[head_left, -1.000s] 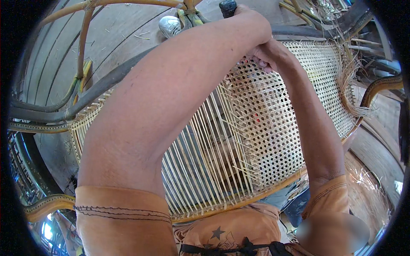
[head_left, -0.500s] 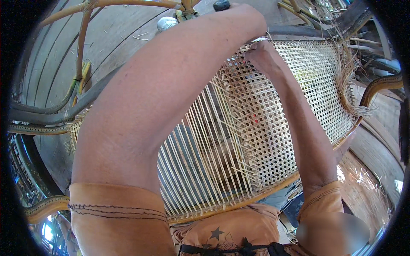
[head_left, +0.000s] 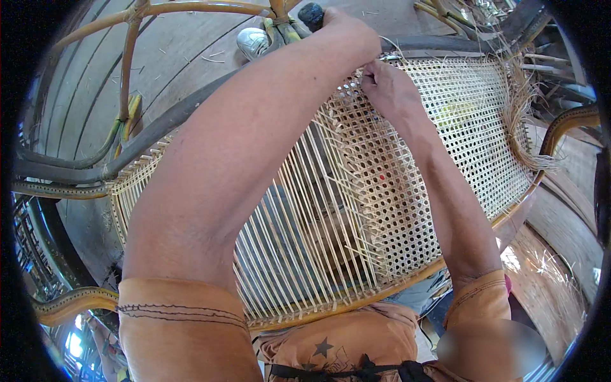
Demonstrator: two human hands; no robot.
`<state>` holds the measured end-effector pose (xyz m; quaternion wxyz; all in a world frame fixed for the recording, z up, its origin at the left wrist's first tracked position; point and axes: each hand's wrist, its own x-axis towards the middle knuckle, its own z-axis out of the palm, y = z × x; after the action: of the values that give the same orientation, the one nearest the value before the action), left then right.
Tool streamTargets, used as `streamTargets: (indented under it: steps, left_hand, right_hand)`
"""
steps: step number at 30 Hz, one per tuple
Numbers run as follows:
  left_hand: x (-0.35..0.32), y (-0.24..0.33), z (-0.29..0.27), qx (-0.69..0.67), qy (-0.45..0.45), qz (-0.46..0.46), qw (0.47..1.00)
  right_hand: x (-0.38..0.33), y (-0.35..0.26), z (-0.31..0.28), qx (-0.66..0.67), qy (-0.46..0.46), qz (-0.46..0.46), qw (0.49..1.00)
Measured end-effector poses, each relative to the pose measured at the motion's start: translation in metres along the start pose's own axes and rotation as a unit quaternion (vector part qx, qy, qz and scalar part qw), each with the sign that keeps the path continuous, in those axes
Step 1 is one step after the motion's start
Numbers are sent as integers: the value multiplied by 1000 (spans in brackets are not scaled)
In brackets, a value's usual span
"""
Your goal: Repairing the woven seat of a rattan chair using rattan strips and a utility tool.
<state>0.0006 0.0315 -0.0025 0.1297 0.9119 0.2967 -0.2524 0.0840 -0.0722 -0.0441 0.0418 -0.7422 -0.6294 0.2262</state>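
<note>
A cane seat panel (head_left: 474, 95) stretches before me on a rattan frame. Its right side is woven with fine holes, and loose parallel cane strands (head_left: 299, 223) span the middle. At the panel's far edge, my left hand (head_left: 349, 27) is bent over and closed, with a dark rounded handle-like thing (head_left: 311, 16) sticking out on its left side. My right hand (head_left: 393, 89) lies just nearer, over the far edge of the weave. Its thumb and fingertips are pressed together; what they hold is too small to make out. The left wrist partly hides the gap between both hands.
Dark poles and rattan bars (head_left: 127, 70) frame the panel's far left side. A whitish rounded object (head_left: 252, 42) rests beyond the far rail. A bundle of loose cane strands (head_left: 519, 121) hangs at the right end. Curved rattan arms (head_left: 70, 309) jut out at the sides.
My left hand has shifted a little left, and more of the dark rounded thing shows. My right hand has turned, its fingertips now pinched near the far edge.
</note>
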Motion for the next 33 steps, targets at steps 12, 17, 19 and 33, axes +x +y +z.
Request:
streamTargets:
  steps: [12, 17, 19, 33]
  left_hand:
    - [-38, -26, 2, 6, 5, -152, 988]
    - [-42, -17, 2, -25, 70, -209, 975]
    - [-50, -19, 4, -77, 129, -117, 982]
    - [-22, 7, 35, -55, 61, -124, 989]
  right_hand:
    - [6, -6, 7, -9, 87, -1, 996]
    - [-17, 30, -36, 208, 72, 27, 975]
    - [-53, 49, -57, 229, 65, 83, 968]
    - [-203, 112, -45, 178, 244, 142, 943]
